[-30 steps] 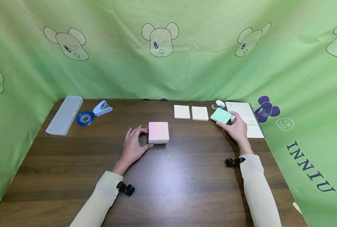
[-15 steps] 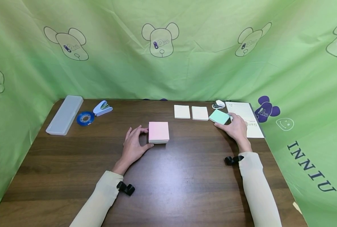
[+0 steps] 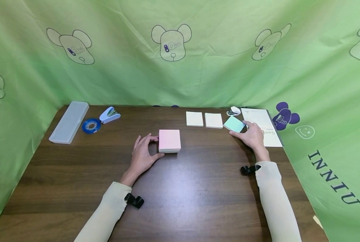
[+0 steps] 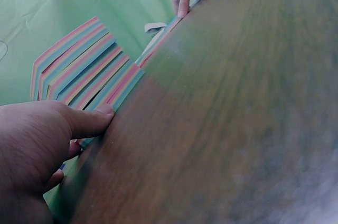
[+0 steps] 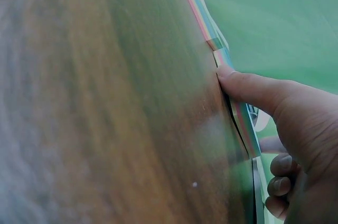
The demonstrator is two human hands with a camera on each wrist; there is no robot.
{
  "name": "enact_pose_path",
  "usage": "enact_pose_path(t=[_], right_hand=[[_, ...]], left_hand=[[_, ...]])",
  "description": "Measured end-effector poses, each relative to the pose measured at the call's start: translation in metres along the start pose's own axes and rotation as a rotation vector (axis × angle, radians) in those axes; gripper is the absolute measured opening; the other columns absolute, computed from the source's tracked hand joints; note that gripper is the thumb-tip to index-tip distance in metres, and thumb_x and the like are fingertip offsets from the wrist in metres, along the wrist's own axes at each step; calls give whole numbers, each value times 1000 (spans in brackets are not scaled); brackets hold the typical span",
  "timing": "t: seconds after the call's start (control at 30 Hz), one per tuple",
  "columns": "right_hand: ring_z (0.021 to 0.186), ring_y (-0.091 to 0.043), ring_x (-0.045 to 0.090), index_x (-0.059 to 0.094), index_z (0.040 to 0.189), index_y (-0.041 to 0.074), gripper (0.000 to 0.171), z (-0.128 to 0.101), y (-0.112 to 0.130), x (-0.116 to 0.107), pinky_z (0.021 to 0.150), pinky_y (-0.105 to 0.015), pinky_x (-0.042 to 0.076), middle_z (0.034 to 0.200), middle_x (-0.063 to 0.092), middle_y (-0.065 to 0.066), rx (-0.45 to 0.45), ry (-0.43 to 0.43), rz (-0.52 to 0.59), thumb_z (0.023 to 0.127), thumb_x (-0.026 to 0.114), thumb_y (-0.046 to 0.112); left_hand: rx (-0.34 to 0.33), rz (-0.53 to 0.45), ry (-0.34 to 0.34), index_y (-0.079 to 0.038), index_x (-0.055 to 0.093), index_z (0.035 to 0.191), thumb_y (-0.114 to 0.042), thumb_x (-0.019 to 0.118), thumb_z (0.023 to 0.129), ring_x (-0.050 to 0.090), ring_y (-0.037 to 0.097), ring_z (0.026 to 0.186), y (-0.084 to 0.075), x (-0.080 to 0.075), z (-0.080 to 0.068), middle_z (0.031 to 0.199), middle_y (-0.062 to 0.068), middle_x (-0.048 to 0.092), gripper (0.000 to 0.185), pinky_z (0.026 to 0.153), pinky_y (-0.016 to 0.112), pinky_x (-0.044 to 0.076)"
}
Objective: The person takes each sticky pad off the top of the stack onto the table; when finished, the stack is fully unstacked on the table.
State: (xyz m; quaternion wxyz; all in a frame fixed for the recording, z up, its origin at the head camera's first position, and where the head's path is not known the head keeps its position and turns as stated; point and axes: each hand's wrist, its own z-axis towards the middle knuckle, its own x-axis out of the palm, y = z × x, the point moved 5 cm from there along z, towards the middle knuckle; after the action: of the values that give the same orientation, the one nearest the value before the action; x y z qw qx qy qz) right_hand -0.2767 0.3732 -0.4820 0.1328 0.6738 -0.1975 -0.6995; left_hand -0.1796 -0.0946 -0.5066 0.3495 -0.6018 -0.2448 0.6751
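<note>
In the head view a tall stack of sticky note pads (image 3: 169,140), pink on top, stands mid-table. Its sides show pink, yellow and blue layers in the left wrist view, where the pads (image 4: 90,65) sit slightly offset. My left hand (image 3: 143,154) holds the stack's left side, thumb at the near corner and index finger farther back. At the back right, my right hand (image 3: 250,135) pinches a light blue sticky note pad (image 3: 234,124) between thumb and fingers. The pad sits at an angle, close over the table. In the right wrist view the thumb (image 5: 248,87) presses its striped edge.
Two whitish pads (image 3: 194,119) (image 3: 213,120) lie side by side left of the blue one. Behind it are a small white stapler (image 3: 234,111) and a lined notepad (image 3: 257,116). At left lie a clear case (image 3: 69,122), blue tape roll (image 3: 91,126) and light blue stapler (image 3: 109,115).
My right hand and its pad have shifted slightly left, and the pad's top now looks bluer than its earlier mint green. The left hand and the tall stack have stayed put.
</note>
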Motion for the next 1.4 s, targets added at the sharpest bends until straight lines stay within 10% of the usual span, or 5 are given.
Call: enact_pose_path(t=[0.63,0.9,1.4], right_hand=[[119,-54,60,59,154,-7,90,-10,11,-6,102,-68,43,130,64,-38,-62,-84,25,88,92,45],[78,-34,56,77,137,2,61,-19,19,-14,67,-47,44,88,65,-22,-120,-272,83,90,90,38],[59,-18,43,85,123,7,44,-30,42,-13,53,-29,29,59,45,6,-226,-334,180,87,94,31]], left_hand=[[2,-4,-1,-2,67,131,-15,101,82,45,36,159,0,0,-1,144,15,71,62,141,48,8],[2,1,-3,-2,67,132,-16,101,82,45,36,159,0,0,0,145,14,71,62,141,48,9],[12,-7,-11,-2,67,131,-15,101,81,46,36,159,-1,-2,-1,144,14,72,61,141,48,10]])
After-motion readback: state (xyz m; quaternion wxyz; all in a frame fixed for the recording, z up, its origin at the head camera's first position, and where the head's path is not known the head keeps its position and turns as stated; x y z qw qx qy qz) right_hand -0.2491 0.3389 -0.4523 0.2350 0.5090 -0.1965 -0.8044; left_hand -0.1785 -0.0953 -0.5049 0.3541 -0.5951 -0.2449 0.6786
